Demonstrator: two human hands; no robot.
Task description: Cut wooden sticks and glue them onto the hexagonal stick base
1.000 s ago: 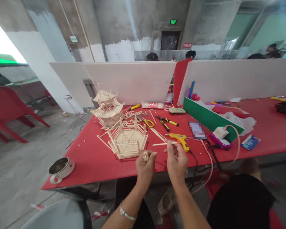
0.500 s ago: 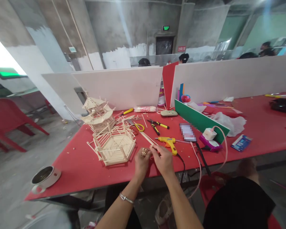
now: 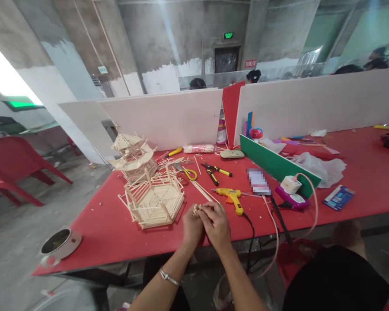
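Observation:
My left hand (image 3: 192, 226) is closed round a small bundle of wooden sticks (image 3: 196, 209), whose pale ends poke out at the top of the fist. Pressed against it, my right hand (image 3: 216, 222) has its fingers pinched together at the bundle; whether a separate stick is between them is hidden. Left of the hands stands a hexagonal stick frame (image 3: 157, 201) with short posts and rails. Behind that rises a tiered stick pagoda (image 3: 129, 151). Several loose sticks (image 3: 201, 188) lie just beyond my fingers, and a yellow glue gun (image 3: 231, 196) lies to the right.
Yellow-handled scissors (image 3: 189, 174), pliers (image 3: 215, 171) and a packet of sticks (image 3: 199, 148) lie farther back. A phone (image 3: 258, 182), purple power socket (image 3: 291, 198) and green board (image 3: 275, 162) are right. A mug (image 3: 61, 244) stands near the left table edge; cables hang over the front.
My right hand has come in closer to the left, its fingertips now at the bundle's ends. The view has shifted slightly; the objects on the table stay in place.

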